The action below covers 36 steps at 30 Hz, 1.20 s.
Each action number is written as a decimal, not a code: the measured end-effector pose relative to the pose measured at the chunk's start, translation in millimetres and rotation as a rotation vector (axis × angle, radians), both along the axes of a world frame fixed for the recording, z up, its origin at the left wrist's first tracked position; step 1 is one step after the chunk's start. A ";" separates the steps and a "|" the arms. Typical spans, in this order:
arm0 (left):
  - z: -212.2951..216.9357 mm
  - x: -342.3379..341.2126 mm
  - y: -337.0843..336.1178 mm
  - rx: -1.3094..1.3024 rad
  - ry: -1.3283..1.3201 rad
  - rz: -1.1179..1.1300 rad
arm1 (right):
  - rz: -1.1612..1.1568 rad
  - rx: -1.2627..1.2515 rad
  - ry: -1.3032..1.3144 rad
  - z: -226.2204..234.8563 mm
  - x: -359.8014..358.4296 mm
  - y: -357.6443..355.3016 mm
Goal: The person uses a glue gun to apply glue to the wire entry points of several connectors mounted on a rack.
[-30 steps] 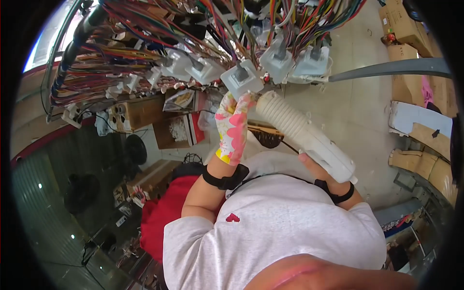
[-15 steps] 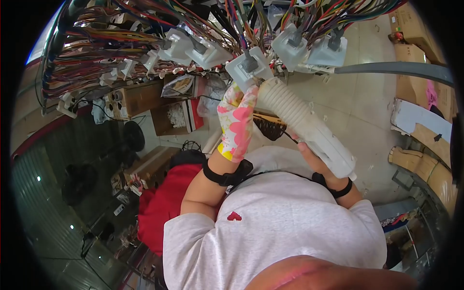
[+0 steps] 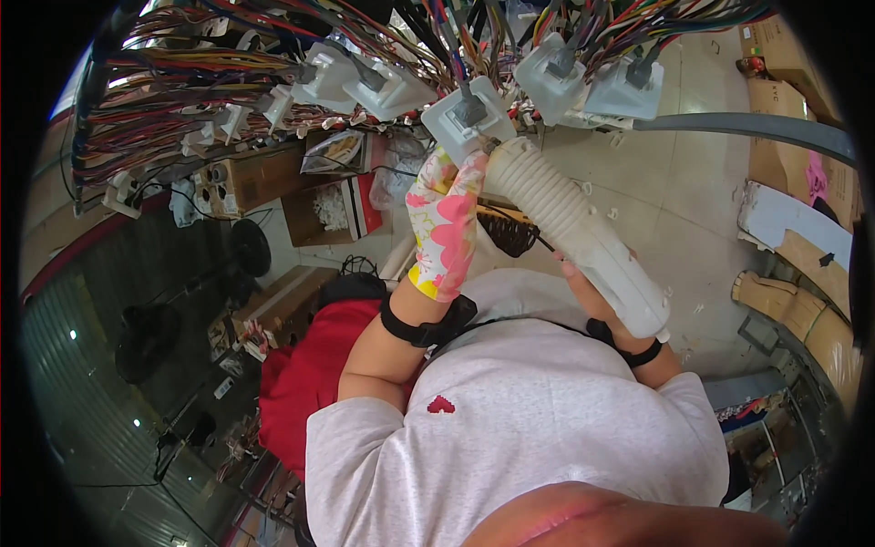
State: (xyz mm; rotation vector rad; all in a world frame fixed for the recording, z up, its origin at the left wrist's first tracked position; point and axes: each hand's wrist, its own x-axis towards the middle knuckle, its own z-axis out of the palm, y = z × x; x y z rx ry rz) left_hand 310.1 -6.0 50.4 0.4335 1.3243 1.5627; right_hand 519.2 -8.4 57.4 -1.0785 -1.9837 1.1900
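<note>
The left hand (image 3: 444,223), in a flowered glove, reaches up to the white connector (image 3: 467,118) and its fingers pinch the connector's lower edge. The right hand (image 3: 592,287) is wrapped around the white tool (image 3: 583,232), whose ribbed tip touches that connector from the right. Coloured wires (image 3: 228,73) fan out left of the connector.

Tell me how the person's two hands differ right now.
The left hand wears a floral glove, pink and yellow on white; the right hand looks bare. The left hand reaches up to a white connector block; the right hand grips a white ribbed power tool lower down. Both wear a black wrist strap.
</note>
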 end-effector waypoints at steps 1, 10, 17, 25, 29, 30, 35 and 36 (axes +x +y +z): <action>-0.9 0.0 0.1 -0.002 0.001 0.001 | 0.016 -0.003 -0.028 -0.1 0.5 0.3; -1.9 -0.6 -0.2 -0.005 0.079 -0.009 | -0.234 -0.628 0.222 -16.2 1.6 -11.0; 0.2 0.8 1.9 0.037 0.059 0.002 | -0.006 -0.146 0.146 -24.0 3.2 -1.6; -14.1 -6.2 -5.9 0.095 0.070 -0.050 | 0.091 0.005 0.032 -18.5 5.6 3.0; -14.5 -5.0 -6.3 0.075 0.016 -0.020 | 0.047 -0.050 0.071 -17.1 1.5 0.5; -13.6 -4.4 -5.8 0.087 0.023 -0.010 | 0.044 -0.044 0.065 -15.9 0.7 0.7; -12.5 -6.1 -8.0 0.070 0.081 -0.029 | 0.027 -0.117 0.115 -10.1 -2.2 2.0; -13.8 -6.7 -8.4 0.078 0.083 -0.027 | 0.023 -0.152 0.072 -6.0 -2.2 2.7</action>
